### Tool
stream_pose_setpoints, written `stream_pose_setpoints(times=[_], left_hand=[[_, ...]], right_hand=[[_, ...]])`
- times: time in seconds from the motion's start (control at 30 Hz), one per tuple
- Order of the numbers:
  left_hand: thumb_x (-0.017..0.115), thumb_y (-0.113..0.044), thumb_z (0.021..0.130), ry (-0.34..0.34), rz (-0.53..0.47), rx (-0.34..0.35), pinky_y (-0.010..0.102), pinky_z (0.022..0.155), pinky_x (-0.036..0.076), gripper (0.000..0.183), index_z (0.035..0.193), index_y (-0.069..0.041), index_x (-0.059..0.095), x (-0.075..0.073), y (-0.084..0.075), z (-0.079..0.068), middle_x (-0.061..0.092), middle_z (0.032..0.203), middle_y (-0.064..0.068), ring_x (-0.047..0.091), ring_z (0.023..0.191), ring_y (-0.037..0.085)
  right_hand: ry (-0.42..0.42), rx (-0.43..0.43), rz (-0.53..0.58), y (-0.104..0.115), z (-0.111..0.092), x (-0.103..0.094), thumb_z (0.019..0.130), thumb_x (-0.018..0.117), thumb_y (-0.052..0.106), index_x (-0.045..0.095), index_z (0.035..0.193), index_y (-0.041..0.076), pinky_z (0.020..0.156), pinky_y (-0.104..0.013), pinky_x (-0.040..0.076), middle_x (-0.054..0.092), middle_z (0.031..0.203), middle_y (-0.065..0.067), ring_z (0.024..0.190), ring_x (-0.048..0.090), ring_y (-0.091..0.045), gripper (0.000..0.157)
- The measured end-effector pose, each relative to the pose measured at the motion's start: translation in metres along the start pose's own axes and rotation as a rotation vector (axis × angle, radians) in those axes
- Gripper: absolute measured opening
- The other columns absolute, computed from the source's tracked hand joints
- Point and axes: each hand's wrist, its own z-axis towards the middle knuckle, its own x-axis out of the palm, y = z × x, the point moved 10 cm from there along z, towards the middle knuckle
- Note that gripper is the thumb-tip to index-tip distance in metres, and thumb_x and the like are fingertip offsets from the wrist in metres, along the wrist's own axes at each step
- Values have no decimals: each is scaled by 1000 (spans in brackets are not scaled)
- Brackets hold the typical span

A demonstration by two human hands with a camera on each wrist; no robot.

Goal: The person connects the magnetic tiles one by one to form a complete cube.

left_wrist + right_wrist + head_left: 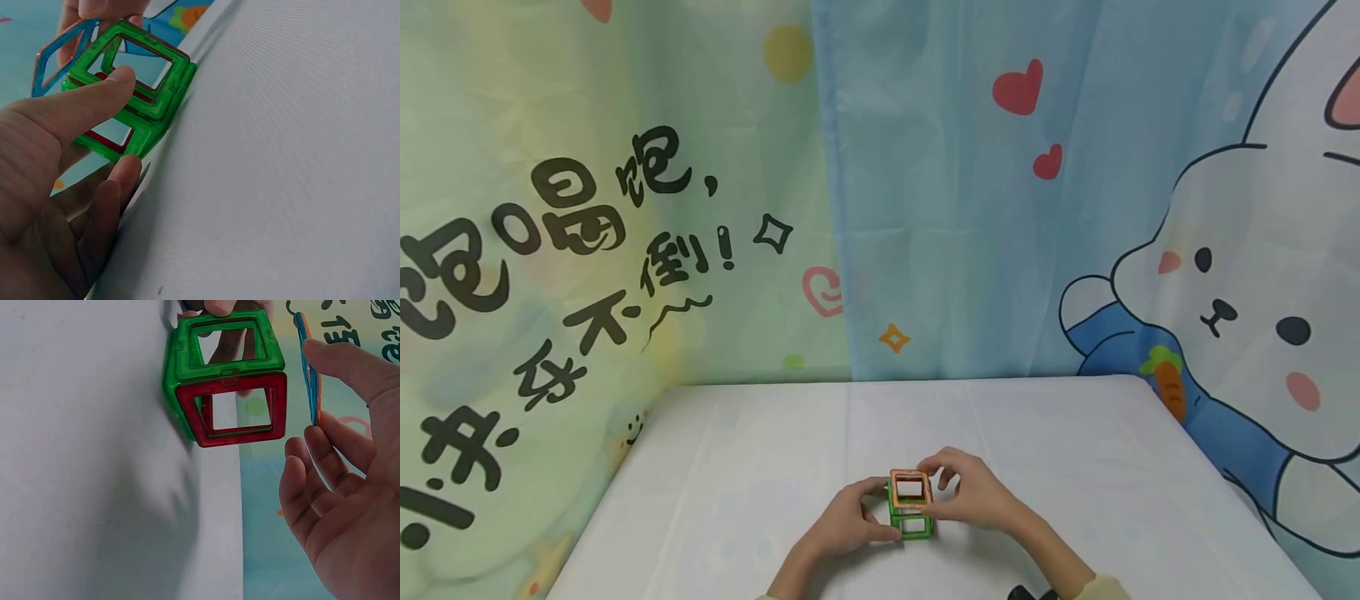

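Observation:
My left hand (852, 517) holds a hollow cube of magnetic tiles (230, 379) low over the table. Green frames and a red frame show on its sides. In the left wrist view the thumb lies across a green side of the cube (164, 112), with other fingers under it. A square tile frame (314, 381), orange on one face and blue on the other, is pinched between thumb and fingers of my right hand (973, 492). It stands upright, a small gap from the cube in the right wrist view. From the head, its orange face (910, 505) overlaps the cube.
A white cloth covers the table (760, 442). Behind it hangs a printed curtain (925, 250) with hearts, writing and a rabbit. Part of a black object (1032, 593) shows at the bottom edge, near the right sleeve (1101, 588).

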Motion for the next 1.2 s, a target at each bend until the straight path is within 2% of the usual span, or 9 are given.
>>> stream_pose_setpoints(times=[0.27,0.6,0.77,0.9,1.03,1.2], left_hand=[[87,-19,72,-2,4,-16,26,54,48,68,133,-17,58,0,2,0,63,116,-3,61,62,12],[88,-20,72,-7,10,-20,25,54,48,66,132,-18,59,0,2,0,63,114,-4,60,62,12],[87,-20,72,-11,15,-23,25,54,47,67,132,-18,59,0,3,0,63,116,-4,60,62,12],[87,-19,72,-6,3,-30,24,54,47,66,131,-18,59,2,4,-2,63,116,-5,60,62,12],[87,-18,71,-8,0,-16,24,54,47,66,131,-18,59,1,3,-2,63,116,-3,61,61,12],[87,-19,72,-12,8,-3,24,53,48,67,133,-17,59,0,2,0,63,117,-3,62,61,12]], right_hand=[[18,22,-3,-6,0,5,74,86,25,65,114,8,58,-27,48,61,105,0,82,57,-20,48],[11,52,20,-11,-1,6,74,86,25,66,114,8,66,-28,48,60,109,-3,81,57,-20,48],[28,94,84,-16,-2,9,75,85,22,65,116,6,57,-28,49,61,112,-8,81,59,-22,49],[53,150,121,-23,-4,13,74,85,21,65,117,5,48,-28,47,62,104,-8,76,58,-20,50],[58,155,129,-26,-3,14,74,86,21,65,117,5,48,-28,46,63,98,-8,73,57,-19,50],[47,148,135,-27,-1,13,74,86,21,65,117,4,48,-28,47,64,107,-10,74,58,-20,51]])
